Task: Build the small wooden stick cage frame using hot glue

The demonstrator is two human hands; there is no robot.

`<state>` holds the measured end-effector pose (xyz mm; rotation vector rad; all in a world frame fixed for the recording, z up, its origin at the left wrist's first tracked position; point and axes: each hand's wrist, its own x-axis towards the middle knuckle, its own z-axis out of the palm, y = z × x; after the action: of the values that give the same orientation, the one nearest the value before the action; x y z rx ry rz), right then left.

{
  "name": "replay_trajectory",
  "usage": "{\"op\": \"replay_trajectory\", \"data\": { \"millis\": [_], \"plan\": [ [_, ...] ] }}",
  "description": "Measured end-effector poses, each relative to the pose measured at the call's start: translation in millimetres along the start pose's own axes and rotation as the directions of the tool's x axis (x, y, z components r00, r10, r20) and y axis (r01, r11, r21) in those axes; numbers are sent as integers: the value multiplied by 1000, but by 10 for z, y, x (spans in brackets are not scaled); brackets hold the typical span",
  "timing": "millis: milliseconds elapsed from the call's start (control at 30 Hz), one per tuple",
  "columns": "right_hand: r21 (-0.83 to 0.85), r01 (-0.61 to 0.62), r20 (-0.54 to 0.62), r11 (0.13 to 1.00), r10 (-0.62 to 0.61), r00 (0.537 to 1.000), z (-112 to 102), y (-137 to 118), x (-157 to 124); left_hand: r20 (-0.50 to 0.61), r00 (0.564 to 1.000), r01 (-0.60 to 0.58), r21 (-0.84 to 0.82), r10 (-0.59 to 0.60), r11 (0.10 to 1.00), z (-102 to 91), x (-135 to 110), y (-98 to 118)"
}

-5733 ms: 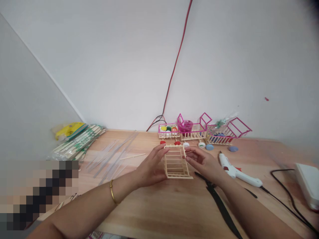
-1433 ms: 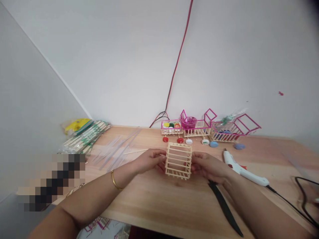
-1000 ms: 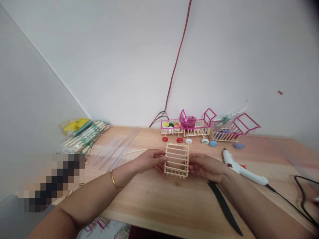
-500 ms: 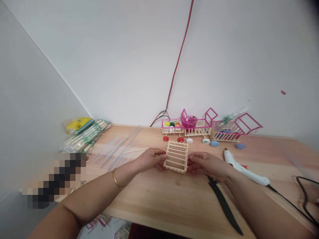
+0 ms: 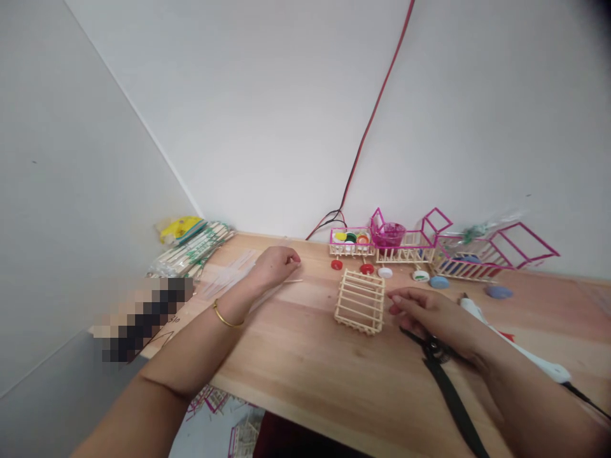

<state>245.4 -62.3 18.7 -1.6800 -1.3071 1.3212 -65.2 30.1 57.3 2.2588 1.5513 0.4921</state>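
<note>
A small open cage of pale wooden sticks (image 5: pixel 359 301) rests on the wooden table (image 5: pixel 305 369), touched by neither hand. My left hand (image 5: pixel 275 265) has gone out to the left and its curled fingers close on a single thin wooden stick (image 5: pixel 292 280) lying on the table. A gold bangle sits on that wrist. My right hand (image 5: pixel 426 313) lies just right of the cage, fingers loosely extended and empty, fingertips close to the cage's side.
A row of stick carts with pink frames and bottle-cap wheels (image 5: pixel 410 248) lines the back wall. A white glue gun (image 5: pixel 518 348) and a black strap (image 5: pixel 451 397) lie at right. Clear glue sticks (image 5: pixel 229 277) and bundled wooden sticks (image 5: pixel 193 251) lie at left.
Both hands let go of the stick cage, which now rests on the table. My left hand moved left to the loose stick. The view swung left.
</note>
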Motion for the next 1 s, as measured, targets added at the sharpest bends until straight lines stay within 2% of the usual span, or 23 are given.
{"op": "replay_trajectory", "data": {
  "millis": [100, 200, 367, 467, 600, 700, 733, 767, 800, 867, 933, 1000],
  "plan": [
    [-14, 45, -26, 999, -45, 999, -15, -1, 11, 64, 997, 32, 145, -41, 989, -62, -1, -64],
    [-25, 87, -34, 996, -88, 996, -26, -5, 14, 133, 987, 57, 238, -91, 970, -24, -11, -107],
    [-46, 92, -41, 995, -94, 995, -12, -38, -13, 183, 977, 63, 262, -113, 963, 29, 3, -150],
    [-94, 115, -35, 989, -119, 992, -9, -33, -14, 141, 987, 52, 194, -81, 980, 22, 29, -155],
    [-162, 170, -80, 972, -184, 980, -39, -16, 2, -4, 1000, 8, 3, -8, 1000, 14, 45, -84],
    [-229, 250, -126, 941, -284, 951, -62, -29, 3, -9, 1000, -20, -199, 18, 980, 80, 8, 38],
    [-248, 278, -140, 928, -318, 938, -64, -37, 0, 19, 1000, -17, -311, 24, 950, 120, -15, 85],
    [-262, 302, -154, 917, -349, 924, -61, -47, -5, 64, 998, 10, -513, 27, 858, 164, -44, 132],
    [-273, 322, -167, 907, -374, 912, -55, -56, -11, 126, 991, 57, -680, 40, 731, 210, -75, 178],
    [-295, 350, -188, 889, -413, 891, -31, -70, -24, 248, 965, 171, -842, 85, 512, 293, -142, 256],
    [-332, 379, -188, 864, -454, 871, 0, -76, -37, 318, 942, 245, -869, 107, 430, 352, -201, 311],
    [-379, 415, -167, 827, -502, 849, 27, -73, -45, 337, 938, 270, -854, 79, 444, 385, -240, 342]
  ]
}}
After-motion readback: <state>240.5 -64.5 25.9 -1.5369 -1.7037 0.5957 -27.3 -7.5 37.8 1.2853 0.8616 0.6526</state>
